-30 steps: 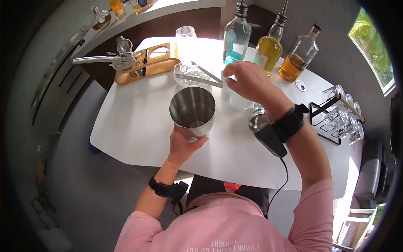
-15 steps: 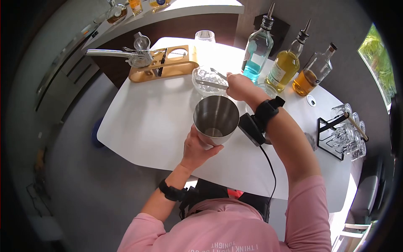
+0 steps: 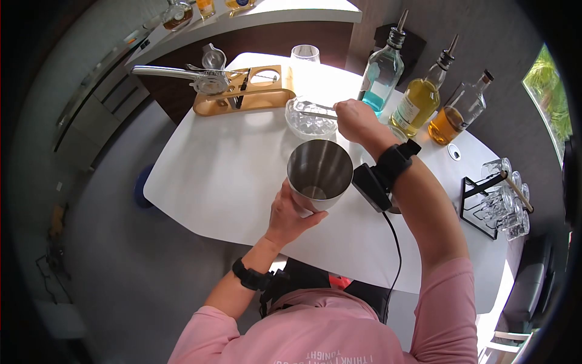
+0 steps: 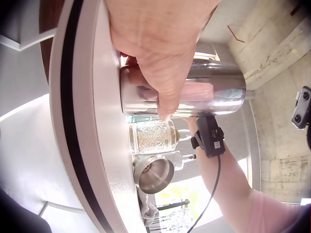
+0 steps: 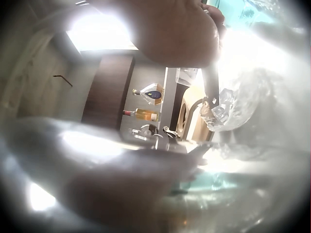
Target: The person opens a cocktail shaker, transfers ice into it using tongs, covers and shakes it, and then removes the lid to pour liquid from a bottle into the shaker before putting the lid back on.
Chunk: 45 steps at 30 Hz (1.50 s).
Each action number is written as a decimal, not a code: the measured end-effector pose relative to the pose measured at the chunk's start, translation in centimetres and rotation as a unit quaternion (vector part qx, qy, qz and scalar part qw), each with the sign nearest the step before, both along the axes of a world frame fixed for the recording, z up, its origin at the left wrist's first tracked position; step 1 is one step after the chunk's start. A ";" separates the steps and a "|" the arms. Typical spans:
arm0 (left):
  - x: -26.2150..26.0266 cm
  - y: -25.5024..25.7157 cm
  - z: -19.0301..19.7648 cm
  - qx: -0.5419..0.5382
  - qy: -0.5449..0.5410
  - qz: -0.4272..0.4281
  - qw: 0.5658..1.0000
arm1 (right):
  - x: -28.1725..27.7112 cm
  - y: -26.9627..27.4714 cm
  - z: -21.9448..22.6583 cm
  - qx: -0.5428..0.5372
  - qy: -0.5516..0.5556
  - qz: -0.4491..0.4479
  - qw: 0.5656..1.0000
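My left hand (image 3: pixel 292 215) grips the lower part of a metal shaker tin (image 3: pixel 320 194), its wide mouth tilted up toward me and its inside bare. In the left wrist view the thumb lies along the shiny tin (image 4: pixel 218 90), whose base is right by the tabletop. My right hand (image 3: pixel 359 121) holds metal tongs (image 3: pixel 321 115) by their near end. Their tips reach into a glass bowl (image 3: pixel 297 130) of ice cubes (image 3: pixel 312 124), just beyond the tin. In the right wrist view a tong arm (image 5: pixel 210 87) runs down to the ice (image 5: pixel 223 110).
Behind the right hand stand a blue-liquid bottle (image 3: pixel 382 76), a yellow one (image 3: pixel 418 100) and an amber one (image 3: pixel 458 112). A wooden bar-tool stand (image 3: pixel 212 108) is at back left, a glass rack (image 3: pixel 479 212) at right. A metal cup (image 4: pixel 154 174) stands near the right forearm.
My right hand has come in from the bottles, taken hold of the tongs and brought their tips among the ice. The left hand keeps its grip on the tin; the head view has shifted.
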<state>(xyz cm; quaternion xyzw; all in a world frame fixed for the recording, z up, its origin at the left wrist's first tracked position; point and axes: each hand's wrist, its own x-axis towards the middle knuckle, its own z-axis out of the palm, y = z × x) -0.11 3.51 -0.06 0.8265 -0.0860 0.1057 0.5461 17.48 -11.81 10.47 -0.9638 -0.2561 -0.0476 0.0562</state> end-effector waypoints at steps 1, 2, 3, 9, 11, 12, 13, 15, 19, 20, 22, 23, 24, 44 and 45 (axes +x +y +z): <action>0.0 0.0 0.0 0.001 0.000 0.000 1.000 | 0.2 0.0 0.0 -0.018 0.008 -0.006 1.000; 0.0 0.0 -0.1 0.004 0.001 0.002 1.000 | 0.3 0.0 0.0 -0.036 0.016 -0.013 0.999; 0.0 -0.1 -0.1 0.006 0.001 0.004 1.000 | 0.4 -0.1 0.0 -0.036 0.016 -0.013 0.999; 0.0 0.0 0.2 -0.002 0.014 -0.005 1.000 | 0.6 0.0 -0.7 0.001 -0.001 -0.003 1.000; 0.0 -0.1 0.2 -0.005 0.012 0.003 1.000 | 0.5 0.2 -0.3 -0.013 0.025 -0.019 0.999; 0.0 -0.1 0.2 -0.011 0.012 0.009 1.000 | 0.4 0.3 -0.1 -0.013 0.023 -0.017 1.000; 0.0 -0.1 0.2 -0.010 0.009 0.010 1.000 | 0.3 0.2 0.0 -0.015 0.026 -0.015 0.999; 0.0 0.0 0.2 -0.013 0.007 0.025 1.000 | 0.4 -0.1 0.2 -0.016 0.028 -0.011 0.999; -0.1 0.0 0.3 -0.038 0.028 0.024 0.999 | -0.2 -1.5 1.1 0.067 0.010 0.000 0.998; -0.1 0.0 0.2 -0.032 0.024 0.024 0.999 | -0.6 -2.0 1.7 0.100 0.009 -0.005 0.995; 0.1 -0.1 -0.2 -0.029 0.019 0.023 0.999 | -1.1 -3.4 3.2 0.112 0.000 0.015 0.994; 0.1 0.0 -0.4 -0.033 0.017 0.020 0.999 | -2.0 -4.1 4.6 0.142 0.015 0.037 0.989; 0.1 0.0 -0.6 -0.037 0.016 0.017 0.999 | -3.1 -4.7 6.1 0.171 0.032 0.059 0.983; -0.1 -0.3 -0.1 0.004 0.007 0.038 0.999 | -13.1 -5.6 15.1 -0.137 -0.071 0.197 0.968; -0.1 -0.3 -0.1 0.000 0.007 0.038 0.999 | -13.0 -5.9 15.1 -0.105 -0.089 0.217 0.966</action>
